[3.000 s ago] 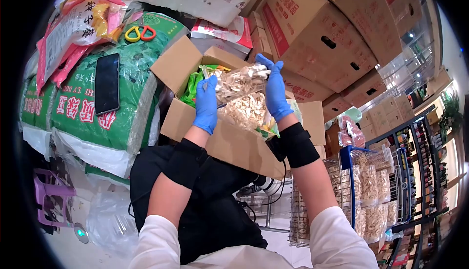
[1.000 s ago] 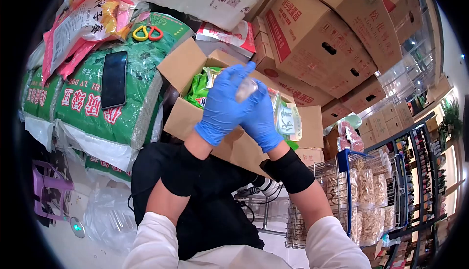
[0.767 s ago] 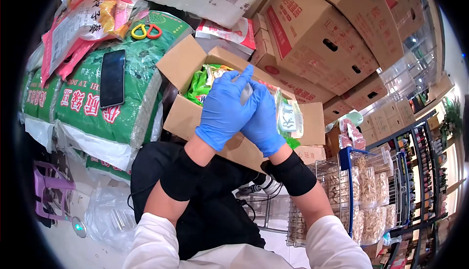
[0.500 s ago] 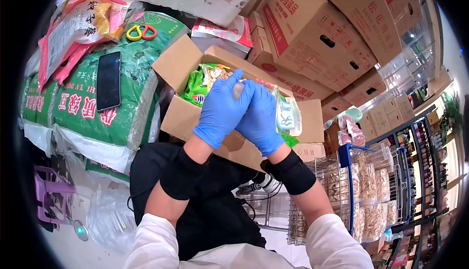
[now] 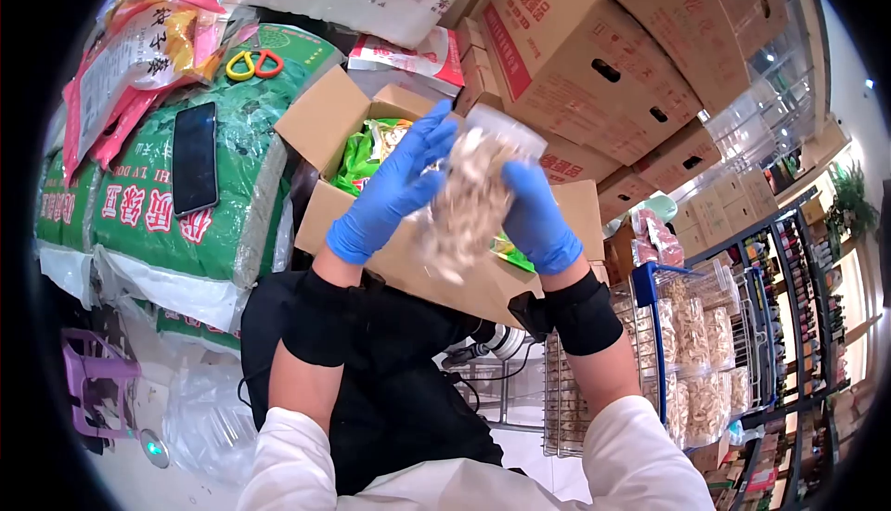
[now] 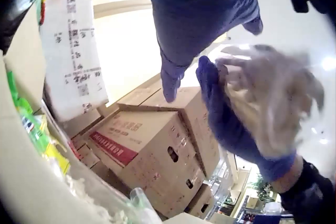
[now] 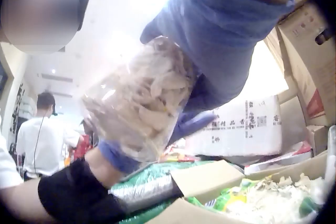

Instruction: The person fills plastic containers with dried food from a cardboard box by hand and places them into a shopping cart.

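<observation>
Over the carton, my gloved right hand (image 5: 540, 221) grips a clear plastic bag (image 5: 471, 186) filled with dried pale slices, blurred by motion in the head view. The right wrist view shows the slices (image 7: 157, 87) up close, pressed against the film, with the right hand (image 7: 218, 40) wrapped over the bag's upper side. Beside the bag is my left hand (image 5: 385, 195), its fingers extended and spread. From the left wrist, the left hand (image 6: 202, 19) appears above with loose fingers, apart from the right hand (image 6: 236, 137). Below, the open carton (image 5: 320, 219) contains green packets (image 5: 357, 163) and more pale slices (image 7: 273, 198).
Green sacks (image 5: 139, 232) on the left bear a phone (image 5: 195, 158) and scissors (image 5: 252, 64). Large cartons (image 5: 594, 65) are stacked behind. A wire cart (image 5: 650, 362) with bagged slices stands at the right, a purple stool (image 5: 97, 372) at lower left. People stand farther back.
The hands, earlier holding a bag level and then pressed together over the carton, have come apart. The bag now shows upright in the right hand; the left has opened and moved left.
</observation>
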A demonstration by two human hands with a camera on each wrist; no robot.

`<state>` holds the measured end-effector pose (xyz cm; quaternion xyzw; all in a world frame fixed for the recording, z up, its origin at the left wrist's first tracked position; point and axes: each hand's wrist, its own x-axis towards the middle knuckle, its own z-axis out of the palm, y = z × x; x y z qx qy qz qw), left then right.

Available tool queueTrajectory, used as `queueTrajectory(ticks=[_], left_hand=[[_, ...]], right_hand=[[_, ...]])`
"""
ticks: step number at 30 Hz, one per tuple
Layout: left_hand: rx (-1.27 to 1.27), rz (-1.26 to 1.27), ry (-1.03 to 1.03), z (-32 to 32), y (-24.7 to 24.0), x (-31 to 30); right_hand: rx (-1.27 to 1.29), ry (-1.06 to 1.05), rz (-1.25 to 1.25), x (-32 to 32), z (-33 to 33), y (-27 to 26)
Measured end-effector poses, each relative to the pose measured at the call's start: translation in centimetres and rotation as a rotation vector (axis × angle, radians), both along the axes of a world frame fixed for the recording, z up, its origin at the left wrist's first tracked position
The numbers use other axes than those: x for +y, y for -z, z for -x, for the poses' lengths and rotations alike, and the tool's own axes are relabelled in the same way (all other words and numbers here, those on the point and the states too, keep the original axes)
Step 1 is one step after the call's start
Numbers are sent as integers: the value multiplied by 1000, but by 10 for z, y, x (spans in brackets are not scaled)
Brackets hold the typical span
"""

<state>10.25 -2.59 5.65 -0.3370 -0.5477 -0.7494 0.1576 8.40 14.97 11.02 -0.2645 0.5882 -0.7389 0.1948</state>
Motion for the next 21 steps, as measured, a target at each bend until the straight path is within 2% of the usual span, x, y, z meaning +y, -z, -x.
queueTrajectory(ticks=[2,3,4,6,7,8,10,12,14,18,21], left_hand=[[-187,-87,367,0,7,0],[-366,-131,491,7,22,4],[-356,-128,502,8,24,10],[-586,-219,729,7,24,17],[-603,-185,664,4,21,21],[-598,-189,669,5,21,22],[-604,-217,700,8,29,24],[-566,-172,657,9,32,25],[-540,-21,355,1,26,24],[-501,23,243,-6,18,23],[-450,39,227,-8,13,21]], right_hand=[[79,166,108,-4,1,-8],[120,201,138,-2,5,-8],[132,211,137,4,11,-6],[217,274,264,9,18,-6],[233,328,206,14,13,-14],[237,330,200,20,13,-20],[393,292,28,28,13,-31],[377,359,-42,31,9,-35],[392,455,-169,33,4,-37],[551,598,-190,27,-9,-29],[533,639,-148,30,-9,-18]])
